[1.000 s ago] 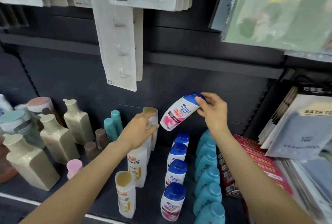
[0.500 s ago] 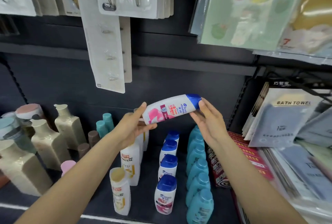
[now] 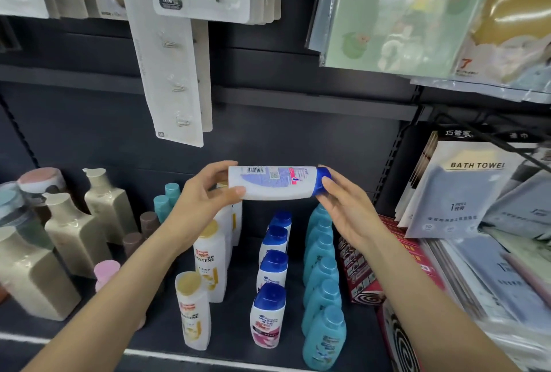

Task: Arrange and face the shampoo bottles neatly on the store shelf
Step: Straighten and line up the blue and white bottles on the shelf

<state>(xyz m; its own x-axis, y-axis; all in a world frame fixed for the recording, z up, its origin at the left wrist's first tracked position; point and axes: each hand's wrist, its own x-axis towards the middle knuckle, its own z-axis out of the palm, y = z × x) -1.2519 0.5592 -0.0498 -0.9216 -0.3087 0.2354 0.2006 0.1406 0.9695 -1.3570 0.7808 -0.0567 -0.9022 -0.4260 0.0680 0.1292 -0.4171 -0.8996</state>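
I hold a white shampoo bottle with a blue cap (image 3: 275,183) level above the shelf, its back label with a barcode turned toward me. My left hand (image 3: 205,198) grips its base end. My right hand (image 3: 343,207) holds the blue cap end with its fingertips. Below stands a row of matching white bottles with blue caps (image 3: 269,315), running front to back. To its left is a row of white Pantene bottles with yellow caps (image 3: 193,312). To its right is a row of teal bottles (image 3: 323,339).
Beige pump bottles (image 3: 74,234) and small brown, teal and pink bottles stand on the left of the dark shelf (image 3: 232,339). Red boxes (image 3: 360,270) and bath towel packs (image 3: 459,189) fill the right. Hook packs (image 3: 176,79) hang above.
The bottle went from tilted in my right hand alone to level between both hands. My left hand came off the Pantene bottle. The bottle rolled, so its back label now faces me.
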